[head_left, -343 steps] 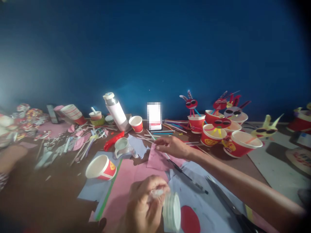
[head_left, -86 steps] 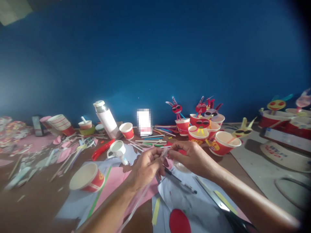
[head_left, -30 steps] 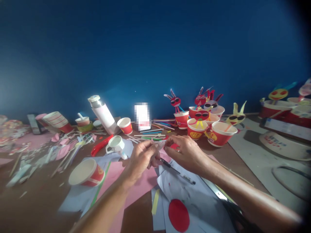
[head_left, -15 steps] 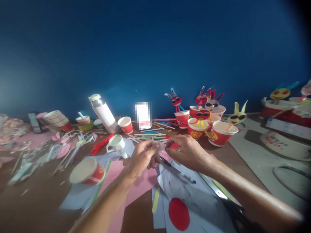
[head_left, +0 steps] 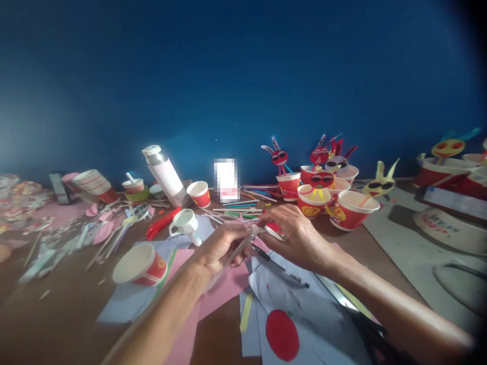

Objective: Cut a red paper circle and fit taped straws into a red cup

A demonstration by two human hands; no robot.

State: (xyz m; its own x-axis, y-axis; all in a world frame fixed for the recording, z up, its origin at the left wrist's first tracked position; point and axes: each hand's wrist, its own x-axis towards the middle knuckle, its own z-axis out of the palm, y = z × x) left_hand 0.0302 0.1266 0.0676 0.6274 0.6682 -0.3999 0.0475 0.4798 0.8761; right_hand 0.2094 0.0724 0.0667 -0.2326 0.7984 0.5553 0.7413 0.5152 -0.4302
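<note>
My left hand [head_left: 222, 247] is closed, thumb and fingers pinching a thin pale strip [head_left: 239, 248] that slants down toward the wrist. At its upper end, my right hand [head_left: 294, 234] meets the strip with bent, pinched fingertips. Whether the strip is paper or tape, I cannot make out. Under the hands lie pink paper [head_left: 228, 290] and white sheets [head_left: 304, 317]. A black pen [head_left: 281, 268] rests on the sheets below my right hand. Nearer to me is a red paper oval [head_left: 282, 335]. Dark-handled scissors [head_left: 344, 299] lie partly beneath my right forearm.
A tipped paper cup [head_left: 139, 266], a white mug [head_left: 184, 225] and a thermos [head_left: 167, 175] stand left. Coloured sticks [head_left: 243, 205] lie behind the hands. Red cups [head_left: 353, 210] with paper-faced figures fill the right. Paper scraps [head_left: 102, 228] litter the far left.
The pale strip now shows as a long piece slanting across my left hand. My right-hand fingers have shifted slightly over its top end. The view has turned a little left.
</note>
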